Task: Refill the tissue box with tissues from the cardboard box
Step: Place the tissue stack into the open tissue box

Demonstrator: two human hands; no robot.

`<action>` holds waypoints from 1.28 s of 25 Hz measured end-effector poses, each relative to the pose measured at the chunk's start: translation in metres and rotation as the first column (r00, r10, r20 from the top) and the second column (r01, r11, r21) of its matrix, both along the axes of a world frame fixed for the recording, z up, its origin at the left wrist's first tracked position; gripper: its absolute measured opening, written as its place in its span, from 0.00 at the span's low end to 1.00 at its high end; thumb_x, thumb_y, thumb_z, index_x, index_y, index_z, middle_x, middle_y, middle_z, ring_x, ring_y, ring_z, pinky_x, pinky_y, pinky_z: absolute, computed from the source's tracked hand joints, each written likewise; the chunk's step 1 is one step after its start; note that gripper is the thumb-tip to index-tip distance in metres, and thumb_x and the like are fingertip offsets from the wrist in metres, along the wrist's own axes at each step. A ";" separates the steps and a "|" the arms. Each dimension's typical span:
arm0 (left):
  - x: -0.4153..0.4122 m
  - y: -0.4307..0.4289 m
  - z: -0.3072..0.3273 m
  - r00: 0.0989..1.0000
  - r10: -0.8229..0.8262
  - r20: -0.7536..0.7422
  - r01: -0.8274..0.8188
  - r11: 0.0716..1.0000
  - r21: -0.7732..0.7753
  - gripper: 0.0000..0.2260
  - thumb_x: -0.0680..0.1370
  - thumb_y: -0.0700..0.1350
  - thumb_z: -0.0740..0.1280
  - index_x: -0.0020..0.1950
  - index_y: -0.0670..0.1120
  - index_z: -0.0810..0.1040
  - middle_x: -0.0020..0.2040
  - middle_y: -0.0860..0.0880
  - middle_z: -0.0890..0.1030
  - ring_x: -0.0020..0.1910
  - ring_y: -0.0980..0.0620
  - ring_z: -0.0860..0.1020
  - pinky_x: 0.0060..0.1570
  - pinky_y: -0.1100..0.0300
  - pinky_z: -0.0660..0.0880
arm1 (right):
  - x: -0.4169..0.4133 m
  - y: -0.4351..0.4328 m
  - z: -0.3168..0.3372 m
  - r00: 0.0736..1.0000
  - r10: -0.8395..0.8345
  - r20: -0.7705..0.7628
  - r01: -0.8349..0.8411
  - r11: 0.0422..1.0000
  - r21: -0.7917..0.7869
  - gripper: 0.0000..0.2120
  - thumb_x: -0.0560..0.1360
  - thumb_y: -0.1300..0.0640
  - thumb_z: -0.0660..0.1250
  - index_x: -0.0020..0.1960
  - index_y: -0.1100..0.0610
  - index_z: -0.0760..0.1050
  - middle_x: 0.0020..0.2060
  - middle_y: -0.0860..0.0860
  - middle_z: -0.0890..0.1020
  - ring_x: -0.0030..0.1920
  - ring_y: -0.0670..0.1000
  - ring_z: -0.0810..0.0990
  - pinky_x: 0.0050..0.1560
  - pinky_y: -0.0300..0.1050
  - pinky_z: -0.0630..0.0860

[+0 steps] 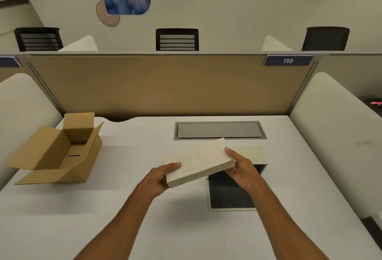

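Note:
A cream stack of tissues [198,162] hangs tilted above the desk, held at both ends. My left hand [161,179] grips its near left corner and my right hand [241,168] grips its right end. Just below and to the right lies the open tissue box [229,193], dark inside, with its pale patterned lid [254,154] behind it; the stack and my right hand cover part of it. The brown cardboard box [60,152] sits at the left of the desk, flaps open, and looks empty inside.
A grey cable hatch [219,130] is set into the white desk [144,228] behind the tissue box. A tan partition [165,86] closes the back, and white side dividers [334,127] flank the desk. Office chairs stand beyond the partition.

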State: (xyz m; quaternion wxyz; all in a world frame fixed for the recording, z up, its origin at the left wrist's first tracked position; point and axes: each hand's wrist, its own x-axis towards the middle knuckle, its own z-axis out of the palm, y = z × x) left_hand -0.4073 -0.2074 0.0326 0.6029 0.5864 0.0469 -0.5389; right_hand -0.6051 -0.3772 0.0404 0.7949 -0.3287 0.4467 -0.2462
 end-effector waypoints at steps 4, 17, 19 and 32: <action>-0.016 -0.015 -0.010 0.993 -0.116 0.008 0.115 0.992 0.056 0.27 0.65 0.39 0.77 0.63 0.39 0.77 0.57 0.40 0.81 0.51 0.43 0.79 0.46 0.51 0.79 | -0.022 -0.005 -0.009 0.983 0.034 -0.181 -0.047 0.996 -0.071 0.23 0.70 0.56 0.74 0.63 0.57 0.72 0.57 0.58 0.80 0.59 0.58 0.78 0.54 0.53 0.79; -0.057 -0.058 -0.048 0.945 -0.320 0.067 0.298 0.927 0.229 0.38 0.65 0.49 0.78 0.71 0.42 0.67 0.65 0.40 0.73 0.61 0.41 0.75 0.62 0.44 0.75 | -0.064 -0.018 -0.047 0.794 -0.008 -0.608 -0.063 0.993 -0.096 0.16 0.74 0.52 0.67 0.56 0.58 0.68 0.49 0.54 0.75 0.53 0.56 0.74 0.59 0.50 0.76; -0.063 -0.068 -0.050 0.943 -0.322 0.089 0.292 0.924 0.248 0.38 0.65 0.49 0.78 0.71 0.41 0.66 0.66 0.40 0.73 0.62 0.41 0.75 0.63 0.44 0.75 | -0.070 -0.025 -0.048 0.796 -0.002 -0.606 -0.064 0.994 -0.086 0.15 0.74 0.53 0.67 0.57 0.58 0.68 0.51 0.55 0.75 0.54 0.56 0.73 0.58 0.50 0.75; -0.099 -0.109 -0.084 0.977 -0.183 0.114 0.140 0.939 0.314 0.28 0.73 0.45 0.74 0.69 0.39 0.66 0.64 0.39 0.75 0.61 0.40 0.75 0.59 0.46 0.77 | -0.101 -0.082 -0.092 0.782 0.128 -0.610 -0.124 0.991 0.049 0.16 0.75 0.56 0.66 0.58 0.58 0.66 0.56 0.57 0.72 0.56 0.57 0.71 0.62 0.52 0.72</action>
